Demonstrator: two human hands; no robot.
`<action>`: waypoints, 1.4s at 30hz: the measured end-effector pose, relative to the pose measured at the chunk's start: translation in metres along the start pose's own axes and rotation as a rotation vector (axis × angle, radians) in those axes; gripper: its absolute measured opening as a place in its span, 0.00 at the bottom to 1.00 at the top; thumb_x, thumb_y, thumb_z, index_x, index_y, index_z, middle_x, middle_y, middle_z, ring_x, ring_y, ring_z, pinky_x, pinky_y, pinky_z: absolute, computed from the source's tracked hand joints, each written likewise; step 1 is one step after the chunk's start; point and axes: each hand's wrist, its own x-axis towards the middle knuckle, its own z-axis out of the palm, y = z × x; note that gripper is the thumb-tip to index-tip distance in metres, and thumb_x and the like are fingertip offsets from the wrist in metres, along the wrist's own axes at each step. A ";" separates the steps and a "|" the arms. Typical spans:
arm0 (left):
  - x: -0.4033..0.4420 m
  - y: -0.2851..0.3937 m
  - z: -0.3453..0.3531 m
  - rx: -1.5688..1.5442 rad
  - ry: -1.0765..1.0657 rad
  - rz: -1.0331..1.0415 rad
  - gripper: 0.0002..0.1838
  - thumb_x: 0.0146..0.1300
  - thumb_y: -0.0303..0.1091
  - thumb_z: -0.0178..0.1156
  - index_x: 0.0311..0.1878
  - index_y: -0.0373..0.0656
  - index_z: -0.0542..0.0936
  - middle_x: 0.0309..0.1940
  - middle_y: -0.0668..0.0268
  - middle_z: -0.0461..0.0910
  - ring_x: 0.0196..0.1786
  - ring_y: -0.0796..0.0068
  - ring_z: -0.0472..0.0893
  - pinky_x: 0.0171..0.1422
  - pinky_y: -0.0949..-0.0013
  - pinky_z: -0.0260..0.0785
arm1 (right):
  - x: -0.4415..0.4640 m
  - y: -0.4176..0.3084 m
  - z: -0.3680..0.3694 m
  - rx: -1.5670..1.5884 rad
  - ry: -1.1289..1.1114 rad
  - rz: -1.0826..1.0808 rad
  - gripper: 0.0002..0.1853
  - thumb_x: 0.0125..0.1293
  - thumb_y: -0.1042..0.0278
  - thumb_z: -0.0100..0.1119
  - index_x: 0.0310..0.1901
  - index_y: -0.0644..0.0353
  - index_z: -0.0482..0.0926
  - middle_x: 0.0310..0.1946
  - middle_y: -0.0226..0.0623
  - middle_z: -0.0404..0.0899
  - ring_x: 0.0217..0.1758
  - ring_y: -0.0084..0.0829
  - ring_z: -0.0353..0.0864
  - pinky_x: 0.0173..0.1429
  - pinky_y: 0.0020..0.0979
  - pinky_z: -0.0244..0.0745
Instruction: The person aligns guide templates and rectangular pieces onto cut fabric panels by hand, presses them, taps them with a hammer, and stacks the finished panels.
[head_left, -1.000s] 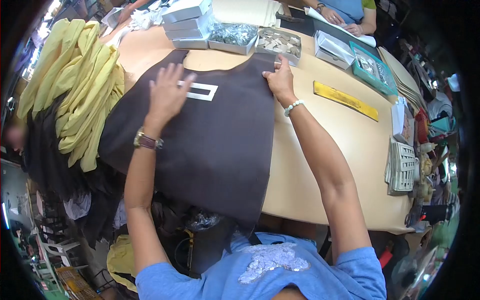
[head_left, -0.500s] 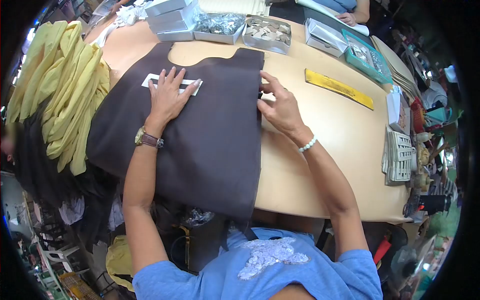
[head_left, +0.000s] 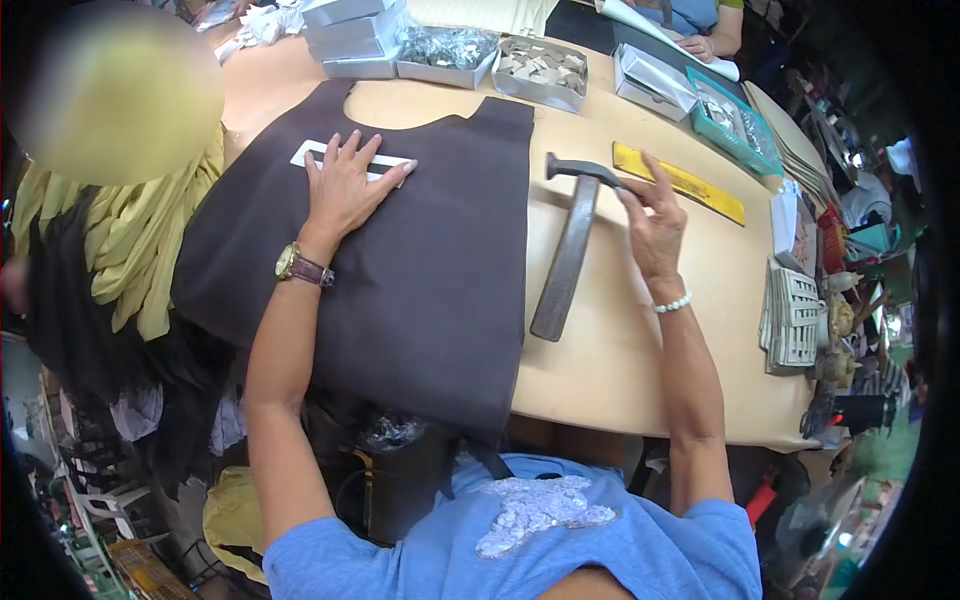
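My left hand [head_left: 340,195] lies flat with fingers spread over a white slotted template [head_left: 304,152], pressing it on a dark brown sheet piece [head_left: 420,280] with a curved neckline cut. Right of the sheet, my right hand [head_left: 657,235] pinches a hammer [head_left: 567,255] by the end of its head, thumb and fingers together. The hammer's handle points down toward the table's near edge. Whether the hammer touches the table I cannot tell.
A yellow strip [head_left: 680,183] lies behind my right hand. Boxes of small pieces [head_left: 540,92] and a green basket [head_left: 735,150] line the back. Yellow cloths [head_left: 140,270] hang at left, partly behind a blurred patch. Another person's hand [head_left: 697,46] is at the back right.
My right hand has moved right, away from the sheet's edge, and now holds the hammer in full view. My left hand stays on the template.
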 end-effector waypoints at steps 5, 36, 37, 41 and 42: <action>-0.001 0.001 -0.002 -0.001 -0.010 -0.013 0.41 0.56 0.70 0.49 0.62 0.45 0.72 0.65 0.54 0.65 0.71 0.51 0.57 0.70 0.35 0.37 | 0.004 -0.015 -0.005 0.128 0.117 0.031 0.25 0.59 0.79 0.60 0.60 0.61 0.71 0.36 0.39 0.85 0.36 0.21 0.82 0.44 0.24 0.76; 0.038 -0.089 0.049 -0.009 -0.132 0.189 0.26 0.73 0.46 0.35 0.67 0.44 0.65 0.69 0.61 0.60 0.73 0.59 0.53 0.76 0.60 0.40 | -0.300 0.024 -0.226 -1.041 0.477 0.702 0.31 0.70 0.49 0.41 0.68 0.62 0.57 0.70 0.50 0.52 0.73 0.51 0.48 0.71 0.59 0.41; 0.040 -0.093 0.050 0.023 -0.132 0.191 0.26 0.73 0.46 0.35 0.67 0.44 0.65 0.70 0.61 0.60 0.73 0.58 0.53 0.76 0.60 0.40 | -0.321 0.044 -0.244 -1.087 0.547 0.805 0.30 0.72 0.51 0.38 0.68 0.62 0.56 0.71 0.48 0.52 0.73 0.50 0.49 0.71 0.59 0.42; 0.051 -0.117 0.057 0.150 -0.141 0.381 0.25 0.73 0.45 0.34 0.68 0.45 0.63 0.70 0.62 0.58 0.73 0.58 0.53 0.76 0.60 0.39 | -0.372 0.102 -0.292 -1.125 0.512 1.011 0.30 0.71 0.50 0.40 0.67 0.62 0.58 0.70 0.47 0.55 0.73 0.49 0.52 0.70 0.56 0.47; 0.049 -0.105 0.052 0.116 -0.167 0.288 0.25 0.73 0.45 0.34 0.68 0.46 0.63 0.70 0.62 0.58 0.73 0.58 0.52 0.76 0.60 0.39 | -0.378 0.113 -0.297 -1.135 0.488 0.967 0.30 0.71 0.51 0.41 0.67 0.62 0.59 0.69 0.47 0.56 0.72 0.49 0.53 0.70 0.55 0.48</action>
